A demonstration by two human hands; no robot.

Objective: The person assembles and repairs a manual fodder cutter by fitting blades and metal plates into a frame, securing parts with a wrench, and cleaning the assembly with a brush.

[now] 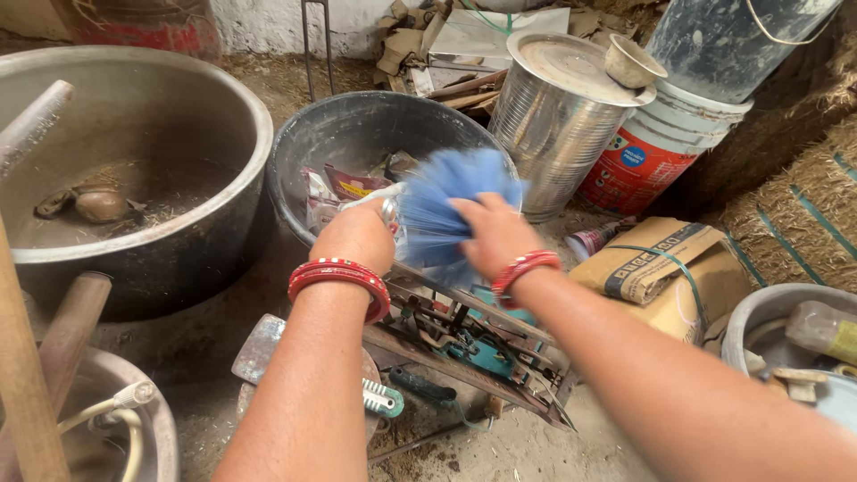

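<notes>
both hands (357, 234) grip crinkly blue plastic (451, 210) (blurred).

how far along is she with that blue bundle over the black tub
Done: the blue bundle is up off the ground, over the black tub. In hand: the left hand grips its clear plastic wrap while the right hand presses into the fanned, motion-blurred strands. Left: the wrap is not yet off, and packets lie in the tub.
</notes>
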